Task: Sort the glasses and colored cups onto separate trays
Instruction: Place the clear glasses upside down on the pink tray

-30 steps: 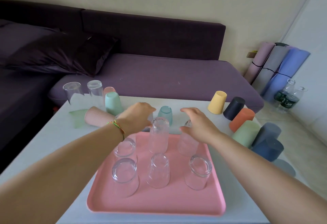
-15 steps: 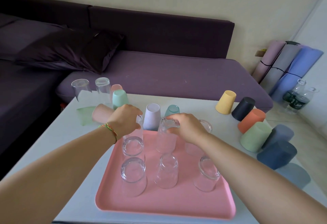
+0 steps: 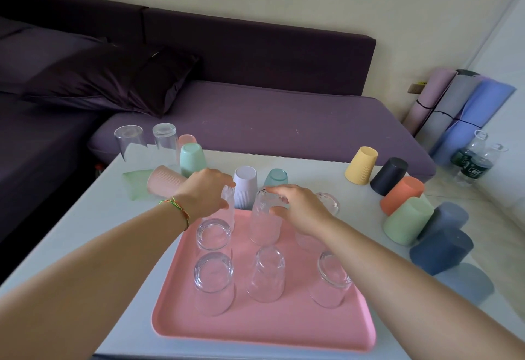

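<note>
A pink tray [image 3: 270, 328] lies on the white table in front of me and holds several clear glasses, all upside down. My left hand [image 3: 204, 193] closes over the top of the back-left glass [image 3: 229, 209] on the tray. My right hand [image 3: 302, 207] grips the top of the tall glass [image 3: 264, 226] in the middle of the back row. Another glass [image 3: 328, 203] shows just behind my right hand. Beyond the tray stand a lavender cup [image 3: 245, 189], a teal cup [image 3: 275, 178] and a mint cup [image 3: 192, 160]. A ribbed pink cup [image 3: 163, 183] lies on its side.
Two clear glasses [image 3: 130, 139] stand at the table's back left corner, near a green tray [image 3: 136, 180]. Along the right edge cluster yellow [image 3: 361, 165], navy, orange [image 3: 402, 194], light green and blue cups [image 3: 440, 250]. A purple sofa is behind the table.
My right hand moved left from the back-right glass onto the tall middle glass. My left hand drew back, uncovering the lavender cup, and settled on the back-left glass.
</note>
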